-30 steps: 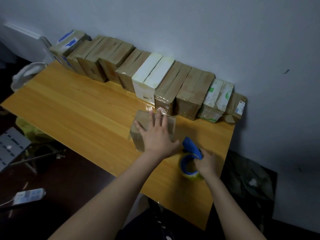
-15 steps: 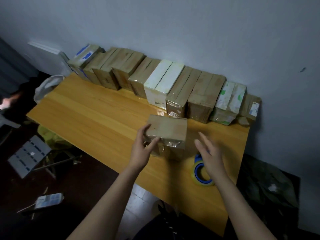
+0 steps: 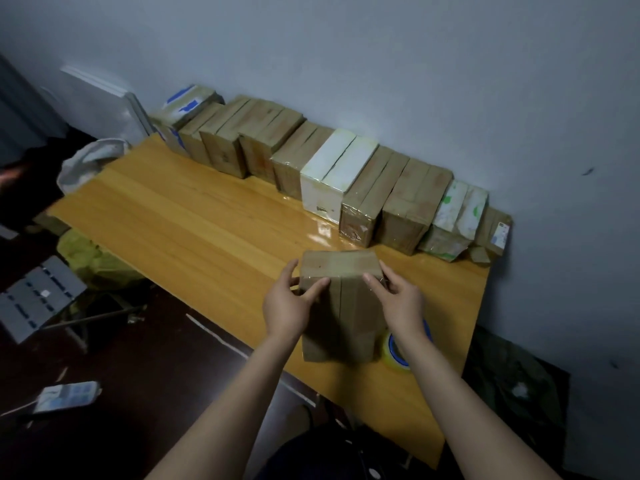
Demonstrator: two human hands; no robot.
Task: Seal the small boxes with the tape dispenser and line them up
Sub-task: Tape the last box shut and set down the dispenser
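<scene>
Head view shows me both hands on one brown box (image 3: 341,306) at the near side of the table (image 3: 190,230). My left hand (image 3: 285,306) grips the box's left edge, thumb on the face turned up at me and fingers wrapped round the side. My right hand (image 3: 401,303) grips the right edge the same way, thumb on that face and fingers round the side. A seam runs down the middle of that face, and shiny clear tape crosses the far end. I cannot tell if the bottom of the box sits on the table or is held just off it. The tape dispenser (image 3: 398,355), blue with a yellow roll, lies on the table just beside the box on the right, partly hidden behind my right wrist. At the back of the table a row (image 3: 408,188) of boxes stands along the wall (image 3: 381,64), packed side by side. Most are brown. A white box (image 3: 332,174) sits near the middle, one at the left end has blue marks, and one near the right end has green marks. A white bag (image 3: 90,161) hangs off the table's left edge.
</scene>
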